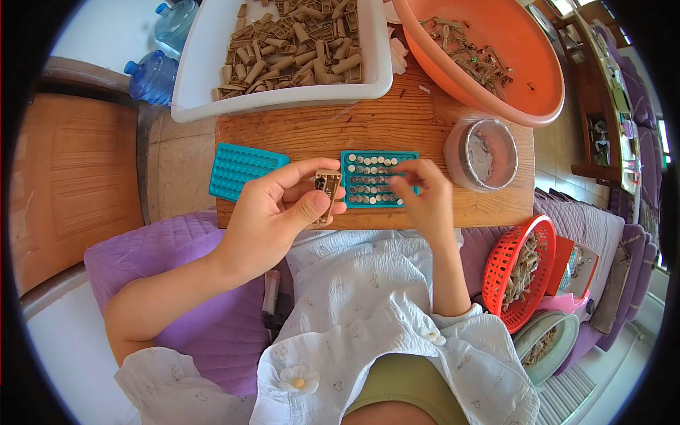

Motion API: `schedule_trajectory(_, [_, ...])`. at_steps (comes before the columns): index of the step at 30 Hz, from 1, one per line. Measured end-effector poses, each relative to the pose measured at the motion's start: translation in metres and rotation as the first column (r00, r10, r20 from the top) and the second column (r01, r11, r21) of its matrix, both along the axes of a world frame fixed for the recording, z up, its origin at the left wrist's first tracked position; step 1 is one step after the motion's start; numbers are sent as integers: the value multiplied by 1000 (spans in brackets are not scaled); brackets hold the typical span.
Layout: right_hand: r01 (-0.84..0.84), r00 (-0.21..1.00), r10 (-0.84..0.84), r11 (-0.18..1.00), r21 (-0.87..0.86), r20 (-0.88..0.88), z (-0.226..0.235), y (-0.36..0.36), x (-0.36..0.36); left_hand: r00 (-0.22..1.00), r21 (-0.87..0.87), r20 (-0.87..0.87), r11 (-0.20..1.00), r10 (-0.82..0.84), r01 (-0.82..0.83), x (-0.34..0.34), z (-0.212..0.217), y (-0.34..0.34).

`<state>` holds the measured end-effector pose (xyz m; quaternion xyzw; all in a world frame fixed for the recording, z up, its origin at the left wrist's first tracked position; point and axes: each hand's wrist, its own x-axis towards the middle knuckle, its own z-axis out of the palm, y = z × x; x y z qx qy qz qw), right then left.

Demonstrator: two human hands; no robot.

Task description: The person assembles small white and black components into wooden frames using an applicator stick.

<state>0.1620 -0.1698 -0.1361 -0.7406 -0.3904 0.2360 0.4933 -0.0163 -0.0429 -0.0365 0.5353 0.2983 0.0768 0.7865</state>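
Observation:
My left hand point(265, 205) is closed around a narrow brown plastic casing point(328, 185), held upright just above the table with its open side showing small metal parts within. Beside it lies a teal tray point(345, 177) whose rows of round pits hold small round pieces point(365, 180), some white-topped and some silvery. Over that tray's right side, my right hand point(432, 195) has thumb and forefinger pinched together; whatever is between them is too small to make out. Left of the filled tray, partly behind my left hand, sits a second teal tray point(244, 173) with bare pits.
On the wooden table point(304, 131), a white bin point(283, 104) full of brown casings point(304, 49) stands at the back. An orange basin point(471, 88) holds tangled small parts. A plastic-lined round tub point(464, 156) is at right. Below it, a red basket point(506, 273) rests on the seat.

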Motion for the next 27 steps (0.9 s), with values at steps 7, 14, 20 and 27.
schedule_trajectory(7, [-45, 901, 111, 985, -165, 419, -34, -34, 14, 996, -122, -90, 992, -8, -3, -1, -6, -1])
schedule_trajectory(14, [-108, 816, 173, 983, -148, 551, -38, -34, 13, 998, -121, -56, 993, 0, -6, 0, -7, -1])
schedule_trajectory(20, [130, 966, -145, 988, 83, 213, -14, -20, -3, 998, -152, -58, 988, -26, 17, -1, -6, -3])
schedule_trajectory(27, [-19, 1000, 9, 875, 484, 22, 38, 16, -63, 996, 42, -75, 998, -39, 42, -1, -5, -8])
